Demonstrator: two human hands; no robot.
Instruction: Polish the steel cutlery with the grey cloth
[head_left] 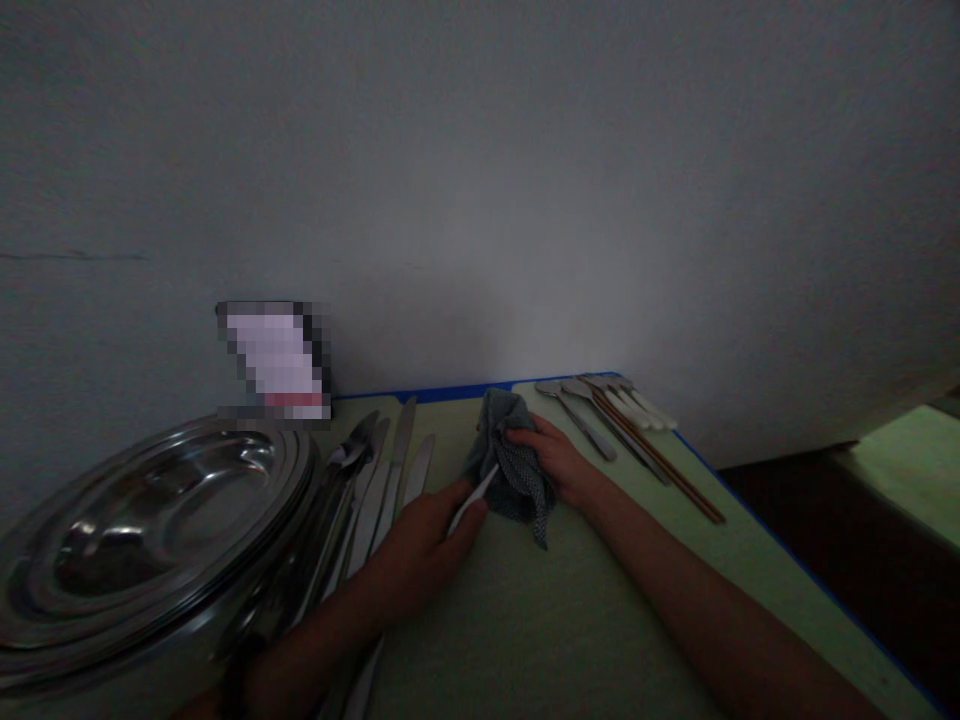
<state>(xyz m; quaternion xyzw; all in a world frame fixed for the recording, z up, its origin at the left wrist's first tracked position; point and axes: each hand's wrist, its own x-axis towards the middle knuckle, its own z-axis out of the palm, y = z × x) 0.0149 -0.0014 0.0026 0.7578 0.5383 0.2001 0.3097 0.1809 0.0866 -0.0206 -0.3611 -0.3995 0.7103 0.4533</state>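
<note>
My left hand (431, 530) is closed around the pale handle of a utensil (472, 500) whose far end disappears into a grey-blue cloth (506, 460). My right hand (559, 455) grips that bunched cloth from the right, fingers wrapped over it. Both hands meet over the middle of a pale green table (570, 620). The utensil's head is hidden inside the cloth, so I cannot tell what kind it is.
Stacked steel trays (150, 520) sit at the left, with several knives and spoons (375, 480) lying beside them. Spoons and chopsticks (622, 425) lie in a row at the back right. A white wall stands directly behind. The table's blue edge (787, 555) runs along the right.
</note>
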